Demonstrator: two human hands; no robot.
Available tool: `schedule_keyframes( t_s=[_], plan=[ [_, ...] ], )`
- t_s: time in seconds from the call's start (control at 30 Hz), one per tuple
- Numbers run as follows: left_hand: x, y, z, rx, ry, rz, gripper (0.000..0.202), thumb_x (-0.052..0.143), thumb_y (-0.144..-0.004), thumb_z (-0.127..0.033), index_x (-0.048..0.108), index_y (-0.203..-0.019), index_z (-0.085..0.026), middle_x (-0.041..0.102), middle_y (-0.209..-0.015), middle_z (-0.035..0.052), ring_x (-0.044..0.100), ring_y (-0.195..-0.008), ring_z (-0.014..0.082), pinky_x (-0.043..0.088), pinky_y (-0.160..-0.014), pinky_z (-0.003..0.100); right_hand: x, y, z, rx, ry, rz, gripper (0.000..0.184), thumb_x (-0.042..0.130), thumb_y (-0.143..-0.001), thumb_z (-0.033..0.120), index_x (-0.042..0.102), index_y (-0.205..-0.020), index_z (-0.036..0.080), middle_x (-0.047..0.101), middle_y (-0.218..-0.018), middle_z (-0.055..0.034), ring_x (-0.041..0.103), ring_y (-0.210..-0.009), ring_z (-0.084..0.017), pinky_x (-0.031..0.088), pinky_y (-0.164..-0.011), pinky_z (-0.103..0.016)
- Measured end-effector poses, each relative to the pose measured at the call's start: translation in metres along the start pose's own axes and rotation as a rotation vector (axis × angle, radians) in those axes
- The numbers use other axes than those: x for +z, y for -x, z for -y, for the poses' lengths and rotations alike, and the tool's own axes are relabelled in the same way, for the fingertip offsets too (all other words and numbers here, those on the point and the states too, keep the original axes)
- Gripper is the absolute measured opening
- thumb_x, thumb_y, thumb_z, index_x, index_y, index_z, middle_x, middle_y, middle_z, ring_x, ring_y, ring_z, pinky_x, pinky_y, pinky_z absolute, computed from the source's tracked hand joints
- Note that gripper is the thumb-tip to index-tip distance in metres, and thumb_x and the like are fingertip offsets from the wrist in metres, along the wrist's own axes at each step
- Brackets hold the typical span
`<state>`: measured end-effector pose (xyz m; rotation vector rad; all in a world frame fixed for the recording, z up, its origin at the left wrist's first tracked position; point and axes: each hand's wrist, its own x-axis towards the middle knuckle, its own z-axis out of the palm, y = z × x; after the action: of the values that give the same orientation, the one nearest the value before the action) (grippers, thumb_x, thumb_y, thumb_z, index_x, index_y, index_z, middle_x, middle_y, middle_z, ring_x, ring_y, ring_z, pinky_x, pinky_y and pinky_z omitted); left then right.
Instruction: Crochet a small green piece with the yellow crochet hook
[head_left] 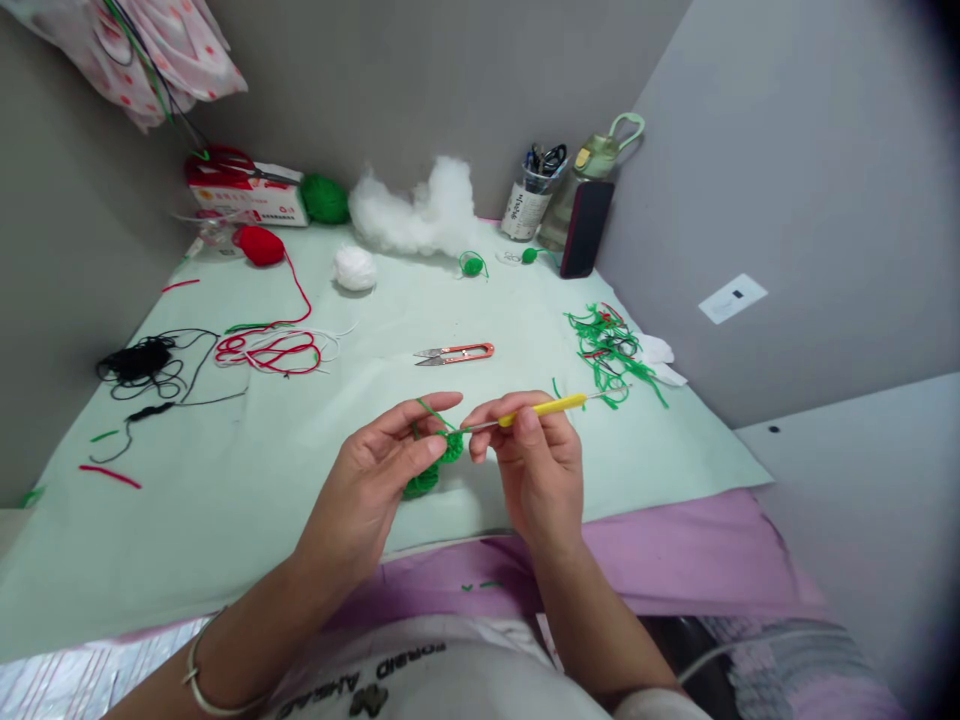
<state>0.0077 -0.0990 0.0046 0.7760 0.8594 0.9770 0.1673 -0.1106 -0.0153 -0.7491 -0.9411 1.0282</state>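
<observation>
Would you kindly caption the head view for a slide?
Left hand pinches green crochet piece; right hand holds yellow-handled crochet hook; thread snips beyond.

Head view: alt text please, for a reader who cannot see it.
The left hand pinches a small green crochet piece and the right hand holds a yellow-handled hook to it, over a pale green mat. Thread snips, yarn scraps and white stuffing lie beyond.

The white shirt [420, 685] bears upside-down dark letters, seemingly "FORBID" and "AHEAD". Print on the red-and-white box [251, 203] and the pen cup [523, 210] is too small to read.
</observation>
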Motion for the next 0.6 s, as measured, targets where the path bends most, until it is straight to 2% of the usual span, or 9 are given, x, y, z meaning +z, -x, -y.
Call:
schedule_keyframes(
  t_s=[0.2, 0.37, 0.5, 0.6],
  plan=[
    [-0.001, -0.001, 0.0, 0.043, -0.036, -0.035, 0.024, 0.086, -0.083, -0.029, 0.088, -0.107, -0.032, 0.064, -0.084, -0.001, 0.055, -0.078, 0.0131, 0.044, -0.075, 0.025, -0.003, 0.006, 0.004, -0.053, 0.129, 0.047, 0.021, 0.06, -0.107, 0.033, 0.075, -0.099, 0.022, 0.082, -0.092, -0.0044, 0.073, -0.07, -0.014, 0.063, -0.066, -0.029],
    [-0.003, -0.001, 0.002, 0.107, -0.11, -0.044, 0.025, 0.085, -0.086, -0.026, 0.087, -0.109, -0.037, 0.064, -0.083, -0.0028, 0.055, -0.08, 0.0119, 0.045, -0.076, 0.022, -0.003, 0.014, 0.005, -0.274, 0.362, 0.066, 0.023, 0.055, -0.108, 0.021, 0.077, -0.11, 0.026, 0.08, -0.099, -0.004, 0.074, -0.076, -0.015, 0.063, -0.071, -0.032],
    [-0.003, -0.002, 0.003, 0.134, -0.115, -0.043, 0.03, 0.085, -0.087, -0.023, 0.086, -0.113, -0.039, 0.065, -0.083, -0.0038, 0.057, -0.084, 0.0122, 0.046, -0.081, 0.022, -0.004, 0.016, 0.003, -0.511, 0.534, 0.138, 0.026, 0.055, -0.107, 0.018, 0.074, -0.12, 0.027, 0.082, -0.102, -0.0062, 0.078, -0.091, -0.021, 0.065, -0.077, -0.039],
    [-0.003, -0.002, 0.003, 0.096, -0.076, -0.033, 0.03, 0.086, -0.085, -0.025, 0.087, -0.113, -0.037, 0.067, -0.085, -0.0028, 0.058, -0.088, 0.0139, 0.047, -0.086, 0.024, -0.003, 0.016, 0.003, -0.523, 0.544, 0.121, 0.025, 0.053, -0.107, 0.02, 0.074, -0.118, 0.028, 0.083, -0.1, -0.0064, 0.08, -0.091, -0.023, 0.066, -0.074, -0.04]
  ],
)
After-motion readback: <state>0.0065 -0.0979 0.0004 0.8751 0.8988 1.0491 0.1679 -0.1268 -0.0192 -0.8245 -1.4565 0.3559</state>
